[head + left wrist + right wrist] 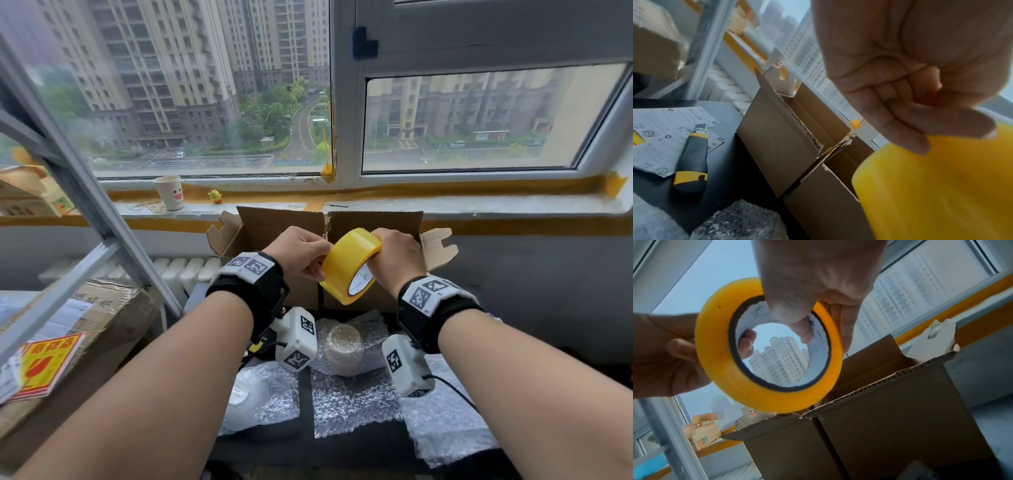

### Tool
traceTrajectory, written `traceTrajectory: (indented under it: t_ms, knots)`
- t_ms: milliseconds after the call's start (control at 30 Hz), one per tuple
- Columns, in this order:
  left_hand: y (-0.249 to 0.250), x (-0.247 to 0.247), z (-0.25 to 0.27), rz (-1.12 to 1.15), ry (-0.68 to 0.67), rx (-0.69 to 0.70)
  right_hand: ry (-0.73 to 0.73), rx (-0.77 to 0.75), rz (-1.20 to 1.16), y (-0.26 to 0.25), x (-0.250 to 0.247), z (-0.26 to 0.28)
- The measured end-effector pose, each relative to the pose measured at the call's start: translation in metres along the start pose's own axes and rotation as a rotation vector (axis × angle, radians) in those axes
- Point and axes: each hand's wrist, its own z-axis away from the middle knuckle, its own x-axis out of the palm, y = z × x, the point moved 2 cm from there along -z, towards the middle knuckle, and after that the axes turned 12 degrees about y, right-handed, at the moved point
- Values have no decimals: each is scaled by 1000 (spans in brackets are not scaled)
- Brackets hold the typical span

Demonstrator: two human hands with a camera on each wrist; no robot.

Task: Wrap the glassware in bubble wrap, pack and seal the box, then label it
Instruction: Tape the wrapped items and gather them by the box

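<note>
Clearly the right hand [394,260] is gripping the yellow tape roll [349,265], thumb hooked through its core, above the open box [298,233] at twelve o'clock. The left hand [301,253] is pinching its outer face. Light, rigid and slick, it is probably best held by the core; the wrapped glass [344,344] at six o'clock looks fragile.

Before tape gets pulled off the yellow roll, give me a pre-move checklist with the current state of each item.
1. Yellow packing tape roll held firmly: ok, right hand grips it, thumb inside the core.
2. Tape's free end caught: cannot tell, left hand picks at the roll's outer face.
3. Brown cardboard box open for packing: ok, flaps stand up.
4. Glass wrapped: ok for the one bubble-wrapped glass on the table; others cannot tell.
5. Yellow-and-black utility knife within reach for cutting: ok, beside the box.
</note>
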Motion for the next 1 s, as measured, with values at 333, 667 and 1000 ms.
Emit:
traceTrajectory:
  t_ms: [333,667,1000]
  knots:
    - [0,5,4,0,-44,-32,-38,2,22,11,6,2]
    - [6,11,6,-113,-21,-6,-67,28,46,13,9,6]
    - [8,3,2,-36,97,67,-86,57,77,11,6,-4]
